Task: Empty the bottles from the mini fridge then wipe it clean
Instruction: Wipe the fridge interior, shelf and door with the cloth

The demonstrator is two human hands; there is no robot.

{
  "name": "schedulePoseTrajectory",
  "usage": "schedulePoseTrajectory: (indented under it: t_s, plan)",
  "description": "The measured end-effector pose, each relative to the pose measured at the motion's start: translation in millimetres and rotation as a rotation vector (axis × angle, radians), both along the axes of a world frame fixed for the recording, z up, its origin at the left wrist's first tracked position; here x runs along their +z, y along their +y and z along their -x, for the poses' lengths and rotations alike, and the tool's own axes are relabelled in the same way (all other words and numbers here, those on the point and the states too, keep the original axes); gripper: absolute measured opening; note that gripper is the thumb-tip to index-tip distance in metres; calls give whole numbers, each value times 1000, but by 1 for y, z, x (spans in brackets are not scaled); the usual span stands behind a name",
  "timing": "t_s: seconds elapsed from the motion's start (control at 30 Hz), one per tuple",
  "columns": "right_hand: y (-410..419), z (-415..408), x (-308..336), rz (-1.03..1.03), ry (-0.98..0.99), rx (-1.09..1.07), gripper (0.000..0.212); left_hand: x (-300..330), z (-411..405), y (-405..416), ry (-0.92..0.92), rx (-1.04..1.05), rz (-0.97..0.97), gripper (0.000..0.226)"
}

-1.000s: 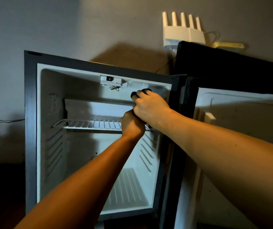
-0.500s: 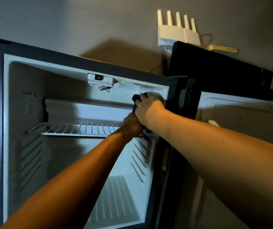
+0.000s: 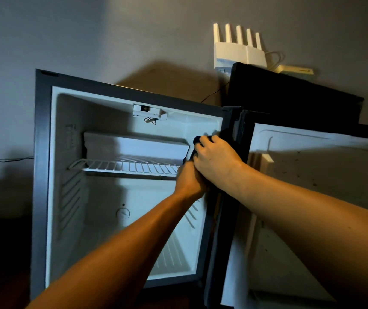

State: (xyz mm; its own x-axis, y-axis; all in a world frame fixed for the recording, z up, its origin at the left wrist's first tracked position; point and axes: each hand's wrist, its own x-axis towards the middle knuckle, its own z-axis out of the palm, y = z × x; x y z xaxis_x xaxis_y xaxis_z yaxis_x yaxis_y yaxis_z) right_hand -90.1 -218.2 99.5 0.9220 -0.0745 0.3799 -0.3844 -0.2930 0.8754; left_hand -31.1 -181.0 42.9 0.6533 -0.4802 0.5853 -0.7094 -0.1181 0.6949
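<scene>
- Mini fridge [image 3: 44,175], door open: holds only a wire shelf [image 3: 129,167].
- Right hand [image 3: 214,160] fingers curl round a dark cloth [image 3: 195,141] at the inner right wall; left hand [image 3: 188,179] just below, grip hidden.
- Since the earlier frames, both hands have stayed at this upper right corner.

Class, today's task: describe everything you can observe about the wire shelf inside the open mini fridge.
The wire shelf is a white rack of thin parallel bars, probably coated metal, with a rounded front left corner. It sits level across the upper part of the mini fridge, just below a white compartment at the back. Nothing stands on it. Its left end meets the ribbed side wall; its right end is hidden behind the left hand, so contact there cannot be judged.
</scene>
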Motion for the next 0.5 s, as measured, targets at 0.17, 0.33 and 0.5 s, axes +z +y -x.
schedulePoseTrajectory:
  t_s: [0.17,0.33,0.5]
  plan:
    - [4,14,-11,0,67,64,30,-12,5,13,17,1,-9,16]
    - [7,10,-8,-5,-4,101,29,-4,-3,18,-61,34,22,15]
    - [-8,-8,21,-41,-84,90,36,27,-18,3,-97,83,19,19]
